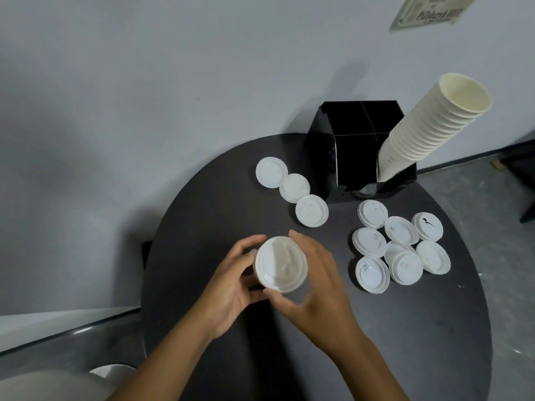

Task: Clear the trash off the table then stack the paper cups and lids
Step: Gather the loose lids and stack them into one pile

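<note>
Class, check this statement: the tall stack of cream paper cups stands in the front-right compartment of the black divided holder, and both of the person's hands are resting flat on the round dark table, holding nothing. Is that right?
Not quite. The hands are not empty: the left hand and right hand together hold white plastic lids above the round dark table, as the head view shows. The rest holds: the tall stack of cream paper cups does stand, leaning, in the front-right compartment of the black divided holder.

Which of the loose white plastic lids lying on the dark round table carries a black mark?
The white plastic lid at the right cluster's far right corner; the others look plain white.
</note>
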Tool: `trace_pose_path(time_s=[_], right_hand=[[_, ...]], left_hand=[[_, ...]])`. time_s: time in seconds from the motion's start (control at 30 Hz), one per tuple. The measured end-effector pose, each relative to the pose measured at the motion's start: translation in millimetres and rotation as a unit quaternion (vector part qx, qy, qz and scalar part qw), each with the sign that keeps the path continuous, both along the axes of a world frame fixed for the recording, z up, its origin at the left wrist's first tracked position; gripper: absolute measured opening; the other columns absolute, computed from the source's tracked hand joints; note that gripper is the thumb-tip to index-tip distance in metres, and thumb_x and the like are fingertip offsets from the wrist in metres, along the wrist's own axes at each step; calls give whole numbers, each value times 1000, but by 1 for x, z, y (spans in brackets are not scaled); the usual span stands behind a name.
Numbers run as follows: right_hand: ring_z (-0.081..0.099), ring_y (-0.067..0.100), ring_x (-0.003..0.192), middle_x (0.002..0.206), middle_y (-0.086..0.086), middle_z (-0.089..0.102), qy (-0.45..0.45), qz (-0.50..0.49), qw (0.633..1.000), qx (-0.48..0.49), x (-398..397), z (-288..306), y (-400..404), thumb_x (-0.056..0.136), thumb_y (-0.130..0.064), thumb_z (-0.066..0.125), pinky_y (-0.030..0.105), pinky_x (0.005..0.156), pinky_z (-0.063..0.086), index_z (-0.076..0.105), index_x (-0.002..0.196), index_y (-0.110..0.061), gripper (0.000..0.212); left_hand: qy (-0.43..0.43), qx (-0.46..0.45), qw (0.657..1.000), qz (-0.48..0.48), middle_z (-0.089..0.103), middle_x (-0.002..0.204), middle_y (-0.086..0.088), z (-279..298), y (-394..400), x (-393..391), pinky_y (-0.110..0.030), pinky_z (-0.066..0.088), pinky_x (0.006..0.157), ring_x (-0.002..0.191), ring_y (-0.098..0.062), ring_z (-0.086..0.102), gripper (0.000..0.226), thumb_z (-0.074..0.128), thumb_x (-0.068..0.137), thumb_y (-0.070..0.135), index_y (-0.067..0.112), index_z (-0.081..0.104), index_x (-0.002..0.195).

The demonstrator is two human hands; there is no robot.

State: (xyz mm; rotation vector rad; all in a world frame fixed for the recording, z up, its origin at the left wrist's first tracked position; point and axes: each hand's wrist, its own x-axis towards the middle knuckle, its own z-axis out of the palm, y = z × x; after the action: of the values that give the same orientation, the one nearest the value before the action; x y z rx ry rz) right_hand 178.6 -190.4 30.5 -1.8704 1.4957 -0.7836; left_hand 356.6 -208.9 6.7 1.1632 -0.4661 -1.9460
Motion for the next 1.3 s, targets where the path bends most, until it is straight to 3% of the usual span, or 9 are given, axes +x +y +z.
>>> trace_pose_path(time_s=[0.17, 0.23, 0.4, 0.53, 0.73, 0.97, 1.13, 1.3], right_hand=[[40, 12, 142, 152, -14, 42, 27, 6, 1000, 0, 14, 12, 5, 75, -38, 84, 10, 111, 30, 43, 150, -22, 87], [40, 12, 142, 152, -15, 41, 34, 7, 999, -3, 21, 17, 8, 75, -39, 83, 10, 111, 30, 42, 151, -22, 87], [43, 9, 138, 151, -25, 34, 40, -18, 999, -15, 28, 27, 16, 75, -46, 83, 5, 105, 33, 38, 153, -26, 92], [43, 9, 139, 152, -22, 38, 37, -46, 998, -22, 21, 35, 29, 73, -41, 87, 2, 103, 32, 41, 151, -23, 92], [42, 10, 141, 151, -15, 42, 26, -85, 996, -24, -12, 37, 50, 75, -36, 88, 9, 111, 30, 42, 150, -21, 90], [41, 10, 141, 150, -20, 42, -16, -80, 997, -2, -79, 29, 64, 75, -47, 85, 9, 109, 33, 35, 150, -42, 90], [42, 12, 141, 151, -23, 40, -35, -35, 999, 7, -130, 18, 65, 76, -47, 87, 21, 111, 38, 29, 148, -54, 93], [40, 12, 141, 151, -24, 39, -40, -2, 999, 24, -167, 11, 66, 74, -48, 88, 30, 111, 42, 39, 150, -34, 91]], left_hand=[[11, -30, 998, -50, 69, 131, -7, 13, 0, 22, -38, 57, 81, 107, -23, 70, 48, 71, 87, 41, 38, 62, 135], [8, -48, 996, -71, 69, 128, -8, 17, 0, 28, -36, 57, 80, 109, -22, 70, 56, 77, 81, 38, 38, 62, 135], [-17, -78, 993, -92, 68, 125, -9, 23, 1, 30, -35, 57, 76, 108, -22, 71, 47, 72, 85, 22, 34, 66, 130], [-47, -114, 985, -123, 67, 133, 1, 28, 4, 21, -37, 57, 83, 121, -26, 66, 50, 71, 87, 21, 40, 62, 132], [-59, -164, 968, -182, 63, 137, 10, 36, 11, -13, -40, 59, 91, 125, -19, 64, 49, 66, 91, 21, 44, 59, 134], [-47, -150, 964, -212, 60, 136, -2, 35, 23, -66, -50, 59, 93, 128, -31, 60, 48, 58, 94, 17, 33, 58, 139], [-39, -136, 971, -195, 56, 144, -5, 32, 40, -107, -51, 57, 93, 133, -31, 56, 45, 54, 98, 13, 22, 54, 141], [-51, -134, 974, -174, 57, 141, -7, 28, 54, -141, -52, 57, 92, 126, -28, 60, 44, 65, 92, 21, 20, 57, 135]])
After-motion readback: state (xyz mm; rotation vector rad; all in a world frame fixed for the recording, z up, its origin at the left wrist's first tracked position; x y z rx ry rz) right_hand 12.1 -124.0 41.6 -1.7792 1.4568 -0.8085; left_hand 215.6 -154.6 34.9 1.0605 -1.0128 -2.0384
